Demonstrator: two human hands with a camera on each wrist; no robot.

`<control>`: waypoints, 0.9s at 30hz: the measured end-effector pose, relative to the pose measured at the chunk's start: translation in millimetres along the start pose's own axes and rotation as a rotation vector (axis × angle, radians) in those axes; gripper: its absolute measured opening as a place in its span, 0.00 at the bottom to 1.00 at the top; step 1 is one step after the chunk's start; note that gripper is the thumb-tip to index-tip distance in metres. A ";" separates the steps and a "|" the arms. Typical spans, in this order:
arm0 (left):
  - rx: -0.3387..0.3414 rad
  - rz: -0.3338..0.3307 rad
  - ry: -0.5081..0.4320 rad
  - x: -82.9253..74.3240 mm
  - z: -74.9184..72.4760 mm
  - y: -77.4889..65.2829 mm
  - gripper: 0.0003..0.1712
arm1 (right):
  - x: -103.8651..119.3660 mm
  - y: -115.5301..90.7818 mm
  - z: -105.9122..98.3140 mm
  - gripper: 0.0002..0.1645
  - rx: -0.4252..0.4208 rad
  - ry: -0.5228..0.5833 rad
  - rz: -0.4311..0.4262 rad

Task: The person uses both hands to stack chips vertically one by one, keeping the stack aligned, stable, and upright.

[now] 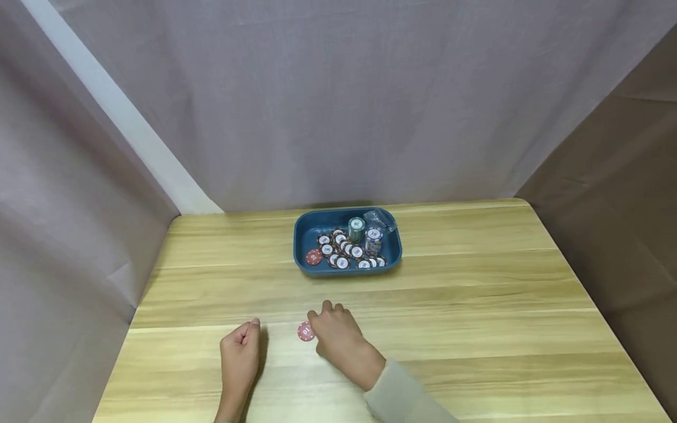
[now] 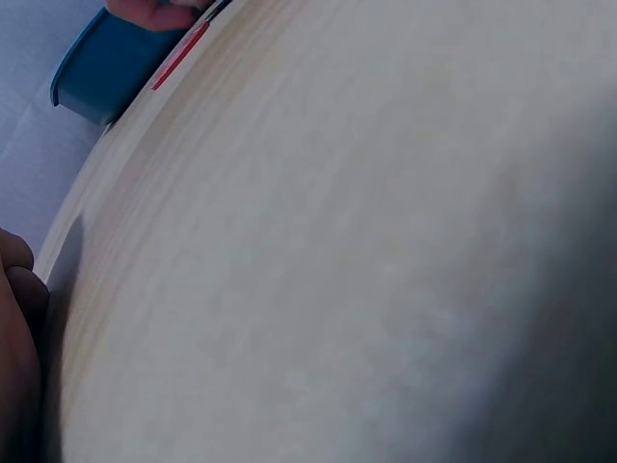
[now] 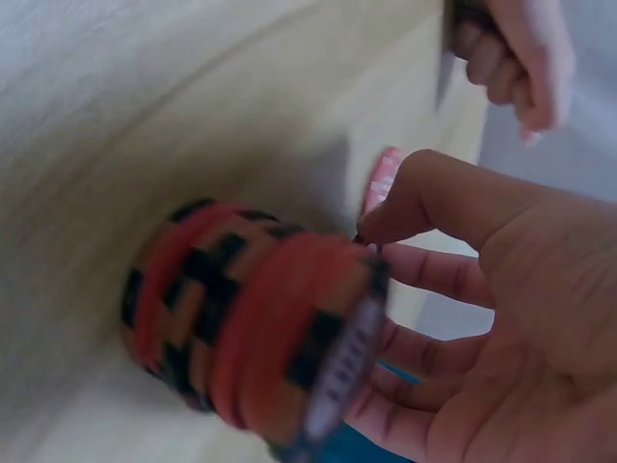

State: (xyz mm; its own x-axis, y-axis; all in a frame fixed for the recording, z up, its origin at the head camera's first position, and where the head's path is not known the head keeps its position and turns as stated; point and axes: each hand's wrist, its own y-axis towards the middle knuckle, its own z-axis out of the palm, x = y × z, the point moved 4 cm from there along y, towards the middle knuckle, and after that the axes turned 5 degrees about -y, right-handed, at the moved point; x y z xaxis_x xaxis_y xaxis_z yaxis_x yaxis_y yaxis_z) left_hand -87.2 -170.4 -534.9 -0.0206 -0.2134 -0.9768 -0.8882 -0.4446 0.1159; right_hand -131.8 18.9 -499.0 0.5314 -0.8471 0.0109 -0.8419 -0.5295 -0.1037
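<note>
My right hand is over the middle of the table. In the right wrist view its thumb and index finger pinch at the top edge of a short stack of poker chips, red ones alternating with black-and-orange ones. From the head camera the hand hides this stack. Just left of it a single red poker chip marked 10 shows, and its thin edge appears in the left wrist view. To the left, my left hand rests curled in a fist, thumb on top, with nothing visible in it.
Farther back stands a blue tray. Inside are several loose black-edged chips, a red chip, a green chip stack, a blue-edged stack and crumpled clear plastic. Grey curtains hang behind the table.
</note>
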 end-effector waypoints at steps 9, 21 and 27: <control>0.005 -0.031 0.016 1.2 -2.9 1.2 0.33 | -10.4 -8.4 -29.7 0.25 -0.049 0.115 -0.017; 0.000 -0.011 0.014 -2.5 -1.1 1.2 0.33 | -23.6 -43.5 -47.9 0.15 -0.222 0.166 -0.038; 0.001 -0.020 0.011 -2.0 -0.8 0.3 0.33 | -26.2 -64.0 -41.9 0.13 -0.283 0.181 -0.045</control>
State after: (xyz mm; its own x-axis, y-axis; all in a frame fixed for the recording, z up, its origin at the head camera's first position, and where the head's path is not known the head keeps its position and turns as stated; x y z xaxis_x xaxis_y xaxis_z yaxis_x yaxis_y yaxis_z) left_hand -87.0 -170.8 -532.7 0.0020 -0.2136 -0.9769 -0.8889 -0.4479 0.0961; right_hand -95.7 73.1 -451.0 0.5651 -0.8033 0.1880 -0.8238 -0.5372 0.1808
